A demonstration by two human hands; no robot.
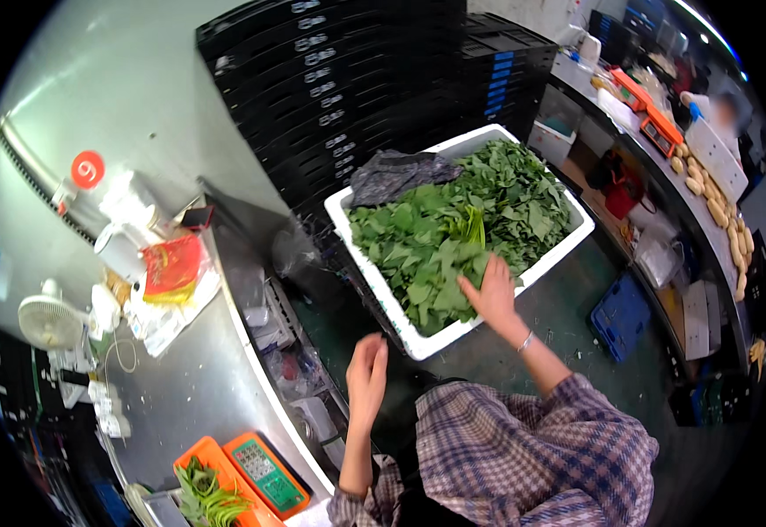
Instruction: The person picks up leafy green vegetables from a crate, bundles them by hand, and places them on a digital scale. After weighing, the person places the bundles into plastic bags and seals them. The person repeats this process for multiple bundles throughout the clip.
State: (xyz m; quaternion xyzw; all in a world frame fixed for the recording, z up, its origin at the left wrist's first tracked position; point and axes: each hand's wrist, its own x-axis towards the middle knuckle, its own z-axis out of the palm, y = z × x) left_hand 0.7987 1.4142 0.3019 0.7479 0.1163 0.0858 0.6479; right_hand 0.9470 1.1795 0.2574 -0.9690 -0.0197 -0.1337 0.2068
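Observation:
A white foam box (380, 293) stands before me, filled with leafy greens (416, 244). Pale cut stems (470, 227) show in the middle of the heap, and a dark crumpled plastic sheet (399, 176) covers the far left corner. My right hand (496, 290) touches the leaves at the box's near edge, thumb and fingers spread over them. Outside the box, near its front left corner, my left hand (366, 375) hangs with loosely bent fingers, holding nothing. To its left, a bunch of greens (208, 494) rests on an orange scale (268, 474).
Tall stacks of black crates (330, 79) rise behind the box. A steel table (185, 388) on the left bears a red bag (172, 267). On the right counter lie light-brown roots (716, 211) and another orange scale (661, 132); a person (719, 118) is beyond. A blue crate (622, 317) is on the floor.

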